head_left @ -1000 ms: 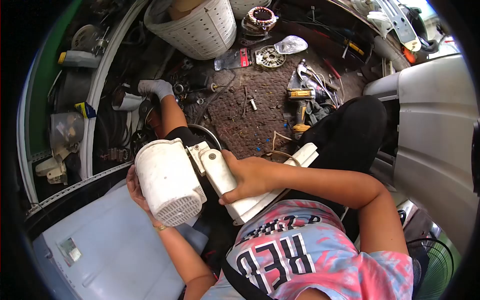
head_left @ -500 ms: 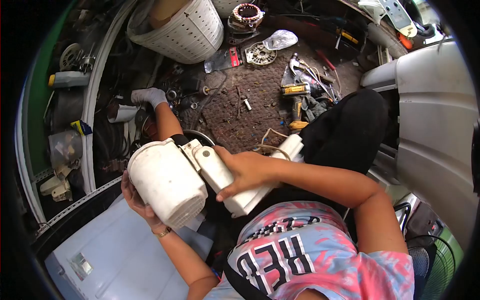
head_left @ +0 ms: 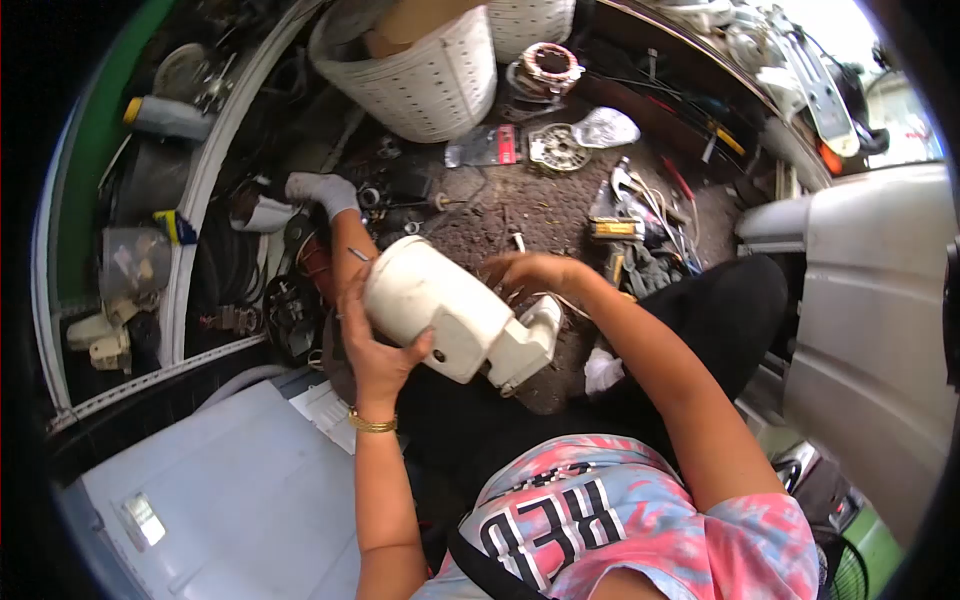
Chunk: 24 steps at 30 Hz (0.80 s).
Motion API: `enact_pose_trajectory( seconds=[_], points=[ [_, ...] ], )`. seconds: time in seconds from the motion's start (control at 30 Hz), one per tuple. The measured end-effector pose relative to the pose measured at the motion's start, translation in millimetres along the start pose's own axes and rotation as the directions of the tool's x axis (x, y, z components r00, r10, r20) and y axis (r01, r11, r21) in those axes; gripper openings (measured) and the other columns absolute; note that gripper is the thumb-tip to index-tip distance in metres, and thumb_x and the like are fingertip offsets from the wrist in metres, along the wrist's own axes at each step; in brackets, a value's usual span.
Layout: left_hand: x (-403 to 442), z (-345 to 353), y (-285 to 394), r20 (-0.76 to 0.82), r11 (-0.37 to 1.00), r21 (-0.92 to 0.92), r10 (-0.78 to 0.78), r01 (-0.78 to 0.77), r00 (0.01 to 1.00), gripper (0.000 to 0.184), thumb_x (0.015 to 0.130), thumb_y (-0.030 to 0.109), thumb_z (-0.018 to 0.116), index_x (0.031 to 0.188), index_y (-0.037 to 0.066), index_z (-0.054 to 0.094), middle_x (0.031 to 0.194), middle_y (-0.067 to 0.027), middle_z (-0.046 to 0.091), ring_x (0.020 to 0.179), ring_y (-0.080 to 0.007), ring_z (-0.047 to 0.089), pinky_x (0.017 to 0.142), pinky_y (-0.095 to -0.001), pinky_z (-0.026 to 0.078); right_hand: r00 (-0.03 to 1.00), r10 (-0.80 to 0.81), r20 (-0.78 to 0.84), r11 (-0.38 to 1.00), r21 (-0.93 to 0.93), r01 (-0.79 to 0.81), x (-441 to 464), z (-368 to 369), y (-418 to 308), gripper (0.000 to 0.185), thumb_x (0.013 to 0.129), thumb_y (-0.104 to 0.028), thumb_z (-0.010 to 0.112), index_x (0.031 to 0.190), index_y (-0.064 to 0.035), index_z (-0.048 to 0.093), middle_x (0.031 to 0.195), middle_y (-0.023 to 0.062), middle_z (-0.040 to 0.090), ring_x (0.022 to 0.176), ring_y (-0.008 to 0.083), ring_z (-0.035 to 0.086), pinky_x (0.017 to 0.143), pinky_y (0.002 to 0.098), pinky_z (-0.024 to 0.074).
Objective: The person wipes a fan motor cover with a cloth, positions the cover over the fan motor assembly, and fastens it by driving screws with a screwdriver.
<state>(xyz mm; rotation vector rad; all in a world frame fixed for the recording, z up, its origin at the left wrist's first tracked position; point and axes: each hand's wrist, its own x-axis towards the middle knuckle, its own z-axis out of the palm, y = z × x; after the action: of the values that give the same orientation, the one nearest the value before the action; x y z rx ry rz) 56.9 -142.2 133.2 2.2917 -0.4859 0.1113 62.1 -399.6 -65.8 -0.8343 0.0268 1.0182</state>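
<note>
A cream-white fan motor housing (head_left: 435,295) with a jointed neck (head_left: 525,345) is held up over my lap, tilted, its neck end pointing down and right. My left hand (head_left: 380,345) grips the housing from the near left side, thumb across its face. Just above those fingers a short thin metal rod (head_left: 358,255) sticks out; I cannot tell what it belongs to. My right hand (head_left: 540,272) is at the far right side of the housing, fingers apart and slightly blurred; whether they touch it is hidden.
A cordless drill (head_left: 618,230) lies by my right knee, near a hammer (head_left: 622,178) and cables. Beyond are a round metal motor cover (head_left: 558,148), a copper-wound stator (head_left: 550,65) and a white basket (head_left: 425,95). A blue-grey lid (head_left: 240,490) sits left, beside metal shelving (head_left: 215,150).
The housing has turned over and moved right and up, its neck swinging away from my body. My right hand has let go of the neck and moved to the far side.
</note>
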Motion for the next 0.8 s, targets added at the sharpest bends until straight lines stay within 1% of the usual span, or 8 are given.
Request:
enact_pose_trajectory(
  seconds=[0.03, 0.07, 0.13, 0.4, 0.5, 0.57, 0.63, 0.8],
  points=[
    [-2, 2, 5, -0.017, 1.0, 0.001, -0.031, 0.031, 0.999, 0.097, 0.064, 0.05, 0.08, 0.135, -0.003, 0.042, 0.131, -0.0199, 0.049, 0.121, -0.0331, 0.049, 0.104, -0.0437, 0.037, 0.972, 0.002, -0.237, 1.0, -0.006, -0.003, -7, 0, -17, 0.056, 0.083, -0.022, 0.06, 0.137, -0.0101, 0.049, 0.119, 0.014, 0.059, 0.099, 0.0276, 0.064, 0.084, 0.0406, 0.0541],
    [0, 2, 6, -0.03, 0.999, 0.042, 0.007, -0.006, 1.0, 0.096, 0.063, 0.05, 0.081, 0.135, -0.002, 0.044, 0.129, -0.0194, 0.05, 0.119, -0.0336, 0.049, 0.103, -0.0451, 0.037, 0.862, -0.242, -0.445, 0.897, -0.442, 0.023, 39, -51, 15, 0.047, 0.084, -0.027, 0.064, 0.128, -0.0108, 0.058, 0.103, 0.0141, 0.065, 0.091, 0.0282, 0.068, 0.077, 0.0407, 0.0555],
    [6, 2, 6, -0.025, 0.996, 0.08, 0.035, -0.033, 0.999, 0.096, 0.062, 0.051, 0.081, 0.135, -0.001, 0.044, 0.125, -0.0195, 0.051, 0.118, -0.0361, 0.047, 0.102, -0.0477, 0.035, 0.661, -0.47, -0.584, 0.346, -0.811, -0.471, 48, -49, 9, 0.035, 0.087, -0.027, 0.063, 0.116, -0.0081, 0.061, 0.091, 0.0174, 0.07, 0.082, 0.0345, 0.07, 0.067, 0.0458, 0.0562],
    [16, 8, 14, -0.051, 0.987, 0.154, 0.064, -0.055, 0.997, 0.089, 0.075, 0.053, 0.072, 0.138, -0.003, 0.04, 0.126, -0.0211, 0.05, 0.115, -0.0363, 0.047, 0.099, -0.0469, 0.035, 0.641, -0.453, -0.62, -0.019, -0.712, -0.702, 80, -76, 34, 0.017, 0.089, -0.016, 0.055, 0.104, -0.0079, 0.056, 0.09, 0.0139, 0.071, 0.083, 0.0322, 0.07, 0.065, 0.0452, 0.0553],
    [15, 12, 10, -0.053, 0.981, 0.186, 0.071, -0.06, 0.996, 0.081, 0.082, 0.048, 0.067, 0.138, -0.004, 0.04, 0.126, -0.0213, 0.05, 0.113, -0.0366, 0.047, 0.099, -0.0468, 0.035, 0.357, -0.711, -0.606, 0.398, -0.765, -0.506, 52, -58, 10, 0.017, 0.086, -0.017, 0.061, 0.1, -0.0073, 0.057, 0.09, 0.0131, 0.071, 0.082, 0.0323, 0.069, 0.065, 0.0423, 0.0533],
    [17, 15, 16, -0.081, 0.977, 0.203, 0.088, -0.071, 0.993, 0.076, 0.085, 0.045, 0.064, 0.137, -0.005, 0.04, 0.125, -0.0212, 0.05, 0.111, -0.0375, 0.048, 0.097, -0.0469, 0.037, 0.139, -0.802, -0.58, 0.596, -0.793, 0.126, 33, -50, -22, 0.02, 0.083, -0.01, 0.071, 0.098, -0.0024, 0.059, 0.079, 0.0089, 0.067, 0.07, 0.0177, 0.063, 0.062, 0.0312, 0.0488],
    [17, 19, 21, -0.104, 0.977, 0.205, 0.077, -0.054, 0.992, 0.076, 0.084, 0.045, 0.066, 0.137, -0.005, 0.041, 0.124, -0.0208, 0.051, 0.111, -0.0379, 0.048, 0.096, -0.0472, 0.038, 0.156, -0.823, -0.546, 0.532, -0.643, 0.551, -30, 46, -77, 0.016, 0.085, -0.001, 0.068, 0.098, 0.0031, 0.059, 0.085, 0.0036, 0.064, 0.076, 0.0077, 0.057, 0.066, 0.0226, 0.0461],
    [17, 28, 45, -0.123, 0.971, 0.232, 0.083, -0.052, 0.989, 0.074, 0.082, 0.044, 0.067, 0.136, 0.0, 0.043, 0.125, -0.0169, 0.051, 0.11, -0.0372, 0.048, 0.093, -0.048, 0.041, 0.272, -0.962, 0.001, 0.094, -0.937, 0.335, -113, 159, -70, 0.029, 0.066, 0.003, 0.078, 0.092, -0.0034, 0.067, 0.089, 0.0074, 0.071, 0.077, 0.0225, 0.061, 0.069, 0.0318, 0.048]
  ],
)
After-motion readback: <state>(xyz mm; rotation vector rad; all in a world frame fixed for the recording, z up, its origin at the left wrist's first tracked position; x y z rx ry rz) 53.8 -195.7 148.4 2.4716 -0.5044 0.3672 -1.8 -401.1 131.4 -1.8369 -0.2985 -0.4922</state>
